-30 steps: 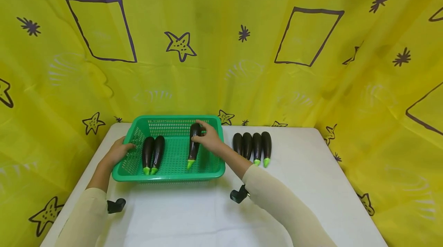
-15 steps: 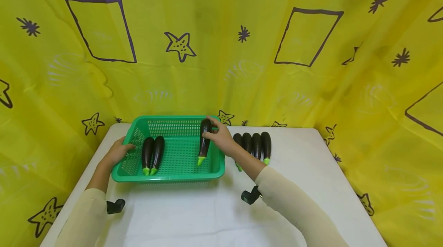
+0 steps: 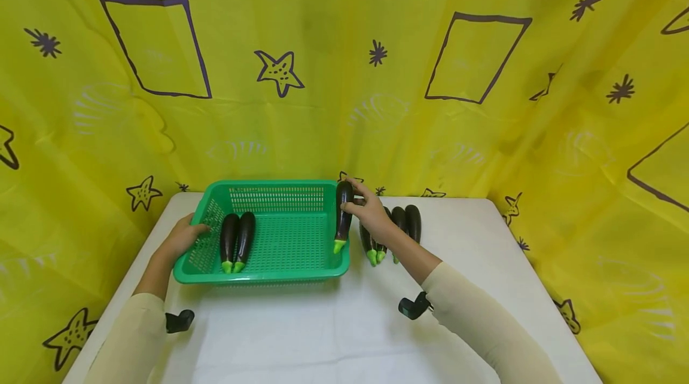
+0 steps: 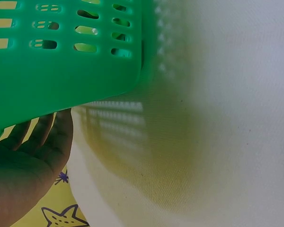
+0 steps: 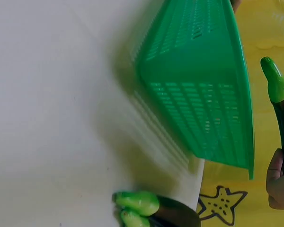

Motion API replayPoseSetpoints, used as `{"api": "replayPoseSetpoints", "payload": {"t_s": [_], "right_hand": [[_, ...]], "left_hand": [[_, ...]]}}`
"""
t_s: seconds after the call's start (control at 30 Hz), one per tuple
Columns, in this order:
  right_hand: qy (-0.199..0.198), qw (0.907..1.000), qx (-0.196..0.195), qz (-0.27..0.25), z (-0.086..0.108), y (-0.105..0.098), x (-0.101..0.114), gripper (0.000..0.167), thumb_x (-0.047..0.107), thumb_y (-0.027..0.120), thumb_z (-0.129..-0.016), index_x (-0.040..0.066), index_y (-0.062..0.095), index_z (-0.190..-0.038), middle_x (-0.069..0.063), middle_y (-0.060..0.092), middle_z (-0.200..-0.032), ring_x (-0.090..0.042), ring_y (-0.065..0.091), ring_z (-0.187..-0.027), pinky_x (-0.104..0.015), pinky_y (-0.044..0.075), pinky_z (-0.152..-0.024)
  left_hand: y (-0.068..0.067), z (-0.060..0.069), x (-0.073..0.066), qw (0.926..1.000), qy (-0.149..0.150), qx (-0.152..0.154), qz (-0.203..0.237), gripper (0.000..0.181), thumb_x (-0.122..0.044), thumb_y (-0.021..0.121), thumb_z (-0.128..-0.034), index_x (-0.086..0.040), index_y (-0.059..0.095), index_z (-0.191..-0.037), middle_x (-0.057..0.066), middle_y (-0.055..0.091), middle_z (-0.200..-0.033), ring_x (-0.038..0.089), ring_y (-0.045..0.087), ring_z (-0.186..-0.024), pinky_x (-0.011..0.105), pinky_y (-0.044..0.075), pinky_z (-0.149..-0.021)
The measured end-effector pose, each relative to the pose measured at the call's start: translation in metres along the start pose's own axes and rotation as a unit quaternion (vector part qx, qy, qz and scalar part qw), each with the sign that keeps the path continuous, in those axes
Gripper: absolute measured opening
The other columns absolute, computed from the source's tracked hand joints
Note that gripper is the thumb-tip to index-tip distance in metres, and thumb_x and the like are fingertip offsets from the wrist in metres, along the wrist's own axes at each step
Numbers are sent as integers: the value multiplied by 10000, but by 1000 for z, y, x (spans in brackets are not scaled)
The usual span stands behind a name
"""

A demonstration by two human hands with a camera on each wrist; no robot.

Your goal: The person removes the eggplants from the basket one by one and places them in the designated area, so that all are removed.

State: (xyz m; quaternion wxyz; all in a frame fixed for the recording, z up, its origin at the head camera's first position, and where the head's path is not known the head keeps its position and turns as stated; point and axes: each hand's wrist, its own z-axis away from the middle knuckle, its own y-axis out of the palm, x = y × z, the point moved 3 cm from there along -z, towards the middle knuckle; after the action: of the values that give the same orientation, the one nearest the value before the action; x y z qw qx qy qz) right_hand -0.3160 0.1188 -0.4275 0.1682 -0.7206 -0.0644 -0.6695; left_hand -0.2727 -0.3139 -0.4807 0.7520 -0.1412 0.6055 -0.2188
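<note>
Two eggplants [image 3: 229,239] lie inside the basket [image 3: 264,279], near its left wall, where I keep my left hand [image 3: 182,235] curled over the rim, likely to steady it. Above the basket's right rim, my right hand [image 3: 368,212] pinches a third eggplant [image 3: 343,216] near its thick end, stalk down, presumably for clearance; a partly hidden row of eggplants [image 3: 413,222] lies right of the basket on the desk [image 3: 334,336]

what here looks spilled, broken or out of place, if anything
Nothing plainly stands out. Two eggplants lie side by side in the green basket, other eggplants lie together on the table, and the eggplant in the right hand shows no visible damage. Whether the basket sits quite flat, I can't tell.
</note>
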Motion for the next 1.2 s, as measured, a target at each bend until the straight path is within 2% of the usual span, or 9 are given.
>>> {"api": "replayPoseSetpoints", "payload": {"t_s": [0.3, 0.53, 0.63, 0.87, 1.03, 1.2], "right_hand": [[41, 9997, -240, 70, 6, -28, -12, 708, 83, 624, -1005, 112, 320, -1645, -262, 307, -1618, -477, 427, -1383, -636, 381, -1105], [266, 9987, -383, 194, 13, -40, -22, 719, 58, 628, -1008, 127, 318, -1653, -265, 293, -1636, -480, 402, -1410, -616, 372, -1119], [363, 9984, -396, 167, 16, -47, -25, 725, 36, 599, -1019, 97, 280, -1666, -298, 280, -1632, -503, 397, -1414, -628, 356, -1129], [600, 9965, -497, 300, 33, -61, -7, 719, 8, 536, -1035, 44, 207, -1673, -356, 277, -1614, -514, 404, -1422, -624, 360, -1133], [495, 9962, -667, 256, 30, -82, -38, 722, 34, 522, -1047, 90, 192, -1686, -340, 271, -1627, -519, 354, -1457, -633, 297, -1168], [470, 9946, -907, 175, 33, -100, -55, 717, 26, 499, -1061, 100, 166, -1691, -327, 337, -1583, -487, 402, -1431, -587, 373, -1129]], "left_hand": [[0, -1, 2, 10000, 40, -7, -12, 606, -131, 385, -1072, 224, 192, -1523, 456, 389, -1441, 554, 523, -1222, 597, 517, -955], [1, 1, 1, 10000, 27, 0, -23, 612, -131, 395, -1067, 229, 193, -1519, 458, 380, -1448, 568, 503, -1244, 627, 494, -983], [1, 2, 1, 10000, 54, 7, -41, 603, -128, 397, -1070, 233, 203, -1512, 460, 390, -1436, 566, 511, -1233, 625, 494, -980], [2, 2, -1, 10000, 86, -12, -28, 597, -127, 389, -1074, 235, 209, -1512, 458, 402, -1428, 559, 525, -1221, 606, 511, -961], [2, 1, -1, 10000, 77, -11, -25, 597, -125, 387, -1074, 235, 203, -1513, 458, 402, -1428, 552, 538, -1210, 587, 530, -939], [1, -1, 0, 10000, 62, -8, -40, 604, -129, 379, -1076, 231, 186, -1521, 459, 386, -1444, 569, 517, -1235, 620, 510, -966]]}}
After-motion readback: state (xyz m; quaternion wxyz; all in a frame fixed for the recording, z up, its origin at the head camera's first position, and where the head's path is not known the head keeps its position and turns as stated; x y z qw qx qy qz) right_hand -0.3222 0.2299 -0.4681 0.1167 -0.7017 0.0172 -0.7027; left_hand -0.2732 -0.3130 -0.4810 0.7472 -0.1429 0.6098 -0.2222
